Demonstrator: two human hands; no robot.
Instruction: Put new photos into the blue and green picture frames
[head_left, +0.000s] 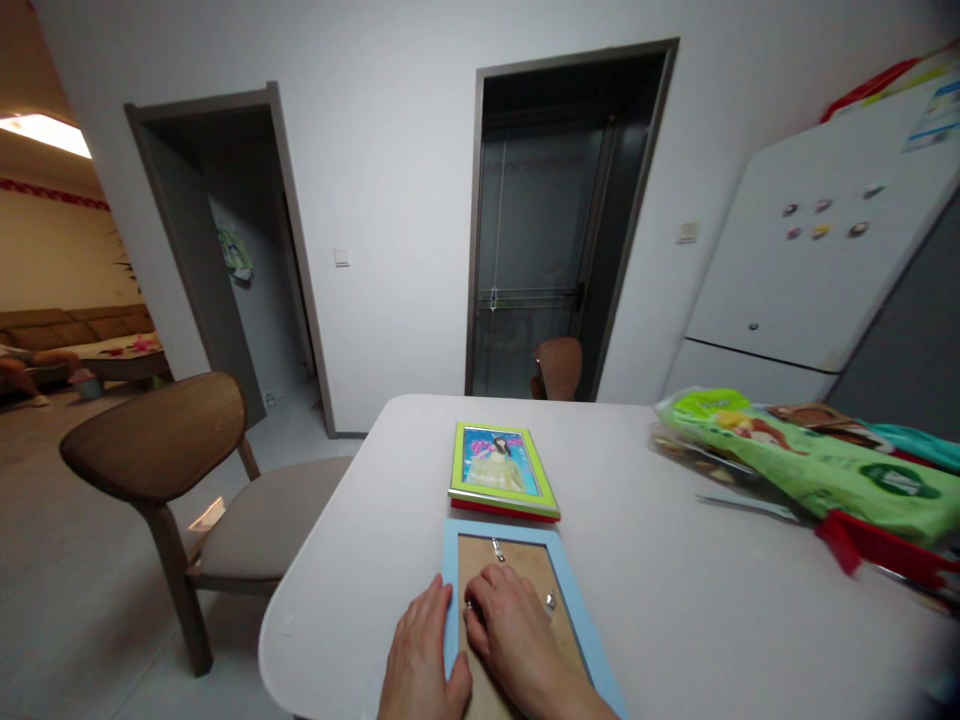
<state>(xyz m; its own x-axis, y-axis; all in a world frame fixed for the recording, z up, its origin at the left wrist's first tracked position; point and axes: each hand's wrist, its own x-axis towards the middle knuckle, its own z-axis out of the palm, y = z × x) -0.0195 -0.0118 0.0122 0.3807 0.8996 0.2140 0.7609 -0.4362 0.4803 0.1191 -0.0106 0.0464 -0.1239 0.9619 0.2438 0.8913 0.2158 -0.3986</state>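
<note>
A light blue picture frame [577,610] lies face down at the near edge of the white table [675,560], its brown backing board up. My left hand [424,650] rests on the frame's left edge, fingers flat and stretched out. My right hand [514,630] lies on the backing board with its fingers curled down near a small metal clip [550,600]. Just beyond sits a green picture frame [504,472] holding a picture of a figure in a dress, stacked on a red frame [502,510].
Green plastic packages [817,460] and a red-handled item [877,545] lie at the table's right. A wooden chair [187,470] stands to the left, another chair [556,368] beyond the table. A white fridge [817,260] stands at the right; two doorways open behind.
</note>
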